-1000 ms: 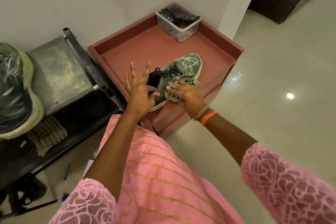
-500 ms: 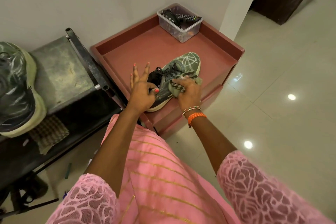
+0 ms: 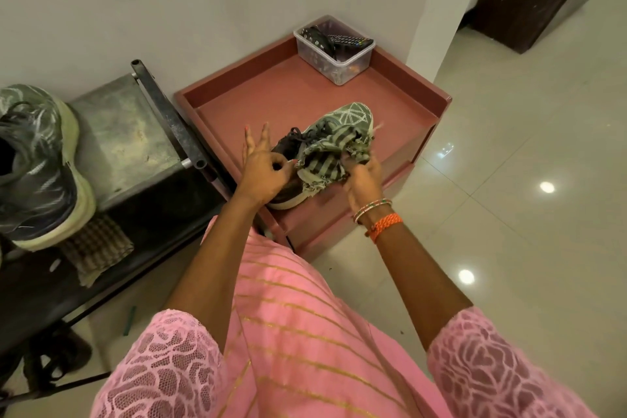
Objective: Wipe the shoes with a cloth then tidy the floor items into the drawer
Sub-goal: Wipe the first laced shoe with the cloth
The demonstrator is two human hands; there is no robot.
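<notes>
1. Since the earlier frame the cloth has come off the shoe's side and now hangs bunched and opened out between the two hands, where before the right hand pressed it flat on the shoe
2. At the far left a second grey-green shoe with a pale sole rests on a dark metal bench, with a brown checked rag lying just near of it
3. On the floor below the bench lies a small green stick-like item; what it is cannot be told
4. Left hand pinches the cloth's left edge between thumb and forefinger, the other fingers straight and pointing away, right over the heel of the shoe
5. Green patterned shoe sits on the reddish cabinet top, toe pointing far and right, its heel at the near edge, its laces and side partly hidden by the cloth
6. Right hand, bangles and an orange thread at the wrist, has its fingers curled round the cloth's right part, held just near of the shoe
7. At the far right corner of the cabinet top stands a clear plastic box holding remote controls, well apart from the shoe
</notes>
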